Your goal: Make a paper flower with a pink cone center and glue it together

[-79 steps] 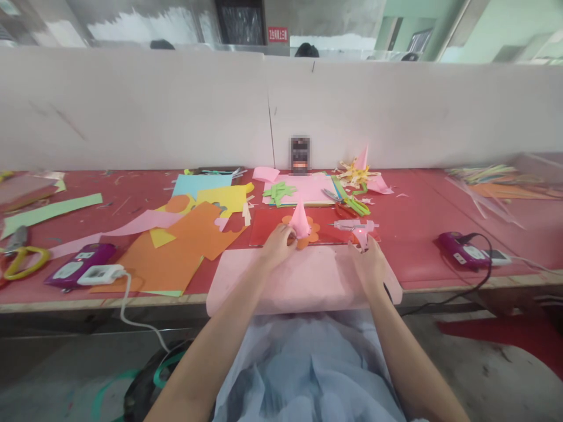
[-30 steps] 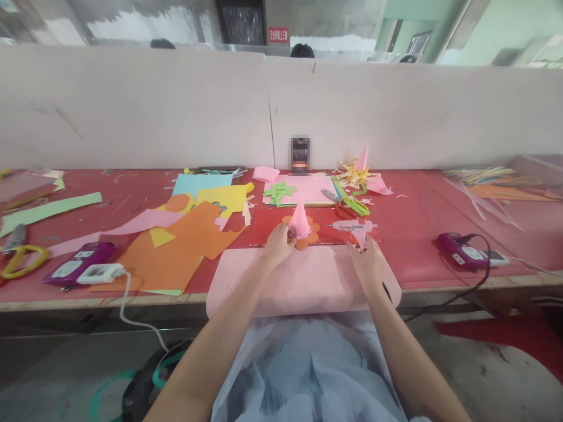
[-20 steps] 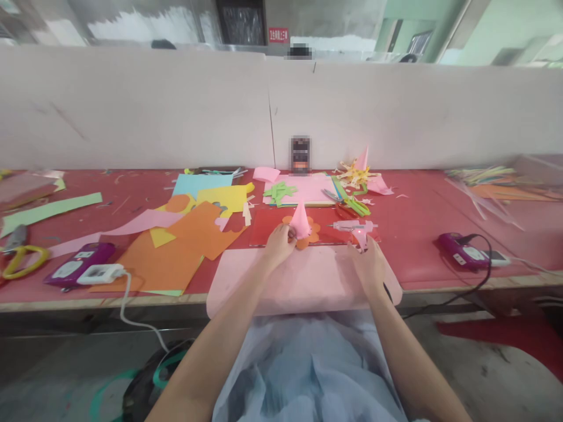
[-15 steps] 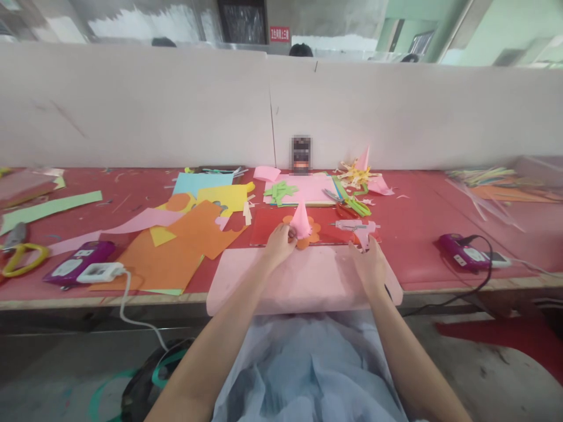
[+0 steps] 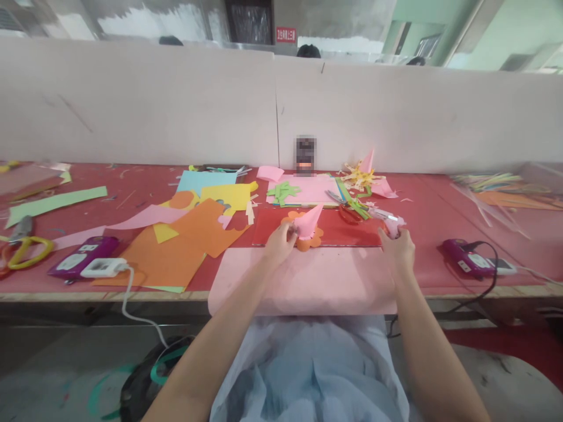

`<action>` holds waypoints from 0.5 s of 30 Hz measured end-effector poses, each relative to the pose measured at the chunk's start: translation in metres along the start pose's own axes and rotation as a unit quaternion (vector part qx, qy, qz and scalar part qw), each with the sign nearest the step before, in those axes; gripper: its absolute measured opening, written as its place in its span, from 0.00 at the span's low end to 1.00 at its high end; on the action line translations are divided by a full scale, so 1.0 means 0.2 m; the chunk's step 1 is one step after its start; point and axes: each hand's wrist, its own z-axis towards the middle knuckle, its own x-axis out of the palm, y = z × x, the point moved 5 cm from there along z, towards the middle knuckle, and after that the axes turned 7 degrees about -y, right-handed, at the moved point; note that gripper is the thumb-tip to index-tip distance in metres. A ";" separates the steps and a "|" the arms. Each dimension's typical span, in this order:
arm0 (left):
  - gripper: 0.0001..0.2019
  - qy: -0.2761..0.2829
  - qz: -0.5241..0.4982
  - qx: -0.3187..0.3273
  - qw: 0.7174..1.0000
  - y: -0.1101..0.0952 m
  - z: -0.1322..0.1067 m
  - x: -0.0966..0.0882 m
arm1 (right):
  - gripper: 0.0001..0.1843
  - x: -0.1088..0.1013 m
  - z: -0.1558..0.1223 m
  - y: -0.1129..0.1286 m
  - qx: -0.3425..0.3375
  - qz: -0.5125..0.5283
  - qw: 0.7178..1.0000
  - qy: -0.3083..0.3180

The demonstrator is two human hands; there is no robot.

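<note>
In the head view my left hand (image 5: pixel 280 241) is closed at the left edge of a pink paper cone (image 5: pixel 308 223). The cone leans to the right over an orange paper flower (image 5: pixel 315 240), which lies on a red mat (image 5: pixel 352 230). Whether the fingers also pinch a petal is hidden. At the right end of the mat, my right hand (image 5: pixel 398 249) grips a pink glue gun (image 5: pixel 391 221), its nozzle pointing left toward green-handled scissors (image 5: pixel 358 206). A pink sheet (image 5: pixel 299 278) hangs over the table's front edge.
Orange sheets (image 5: pixel 153 255) and yellow paper (image 5: pixel 226 196) spread to the left. Green paper strips (image 5: pixel 284 192) lie on stacked pink sheets. Behind the scissors stands another cone with a yellow fringe (image 5: pixel 360 174). Purple power strips (image 5: pixel 85 258) with cables sit on both sides. A white partition (image 5: pixel 176 105) closes the back.
My right hand has carried the glue gun to the right, away from the flower. The pink cone, upright before, now tilts right. My left hand has stayed beside it.
</note>
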 end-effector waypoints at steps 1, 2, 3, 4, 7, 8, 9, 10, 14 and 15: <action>0.06 0.002 0.001 0.001 1.000 0.00 0.00 0.00 | 0.34 0.00 0.02 -0.02 -0.006 -0.005 1.000 -0.004; 0.06 0.003 0.002 0.003 1.000 0.00 0.00 0.00 | 0.33 0.00 0.03 -0.03 -0.018 -0.010 1.000 -0.011; 0.06 0.003 0.003 0.004 1.000 0.00 0.00 0.00 | 0.32 0.00 0.05 -0.04 -0.032 -0.019 0.999 -0.019; 0.07 0.003 0.003 0.006 1.000 0.00 0.00 0.00 | 0.31 0.00 0.07 -0.06 -0.040 -0.031 0.998 -0.023; 0.07 0.004 0.006 0.007 1.000 0.01 0.00 0.00 | 0.29 0.01 0.13 -0.11 -0.045 -0.065 0.997 0.000; 0.07 0.003 0.008 0.007 1.000 0.01 0.00 0.00 | 0.29 0.02 0.15 -0.13 -0.052 -0.074 0.996 0.007; 0.07 0.003 0.011 0.008 1.000 0.01 0.00 0.00 | 0.28 0.03 0.17 -0.14 -0.063 -0.084 0.994 0.014; 0.07 0.002 0.014 0.010 1.000 0.01 0.00 0.00 | 0.27 0.04 0.19 -0.14 -0.081 -0.095 0.992 0.029; 0.06 -0.007 0.017 0.016 1.000 0.01 0.00 -0.01 | 0.28 0.04 0.24 -0.13 -0.114 -0.154 0.978 0.077; 0.06 -0.008 0.014 0.016 1.000 0.01 0.00 -0.01 | 0.29 0.03 0.23 -0.12 -0.106 -0.163 0.978 0.075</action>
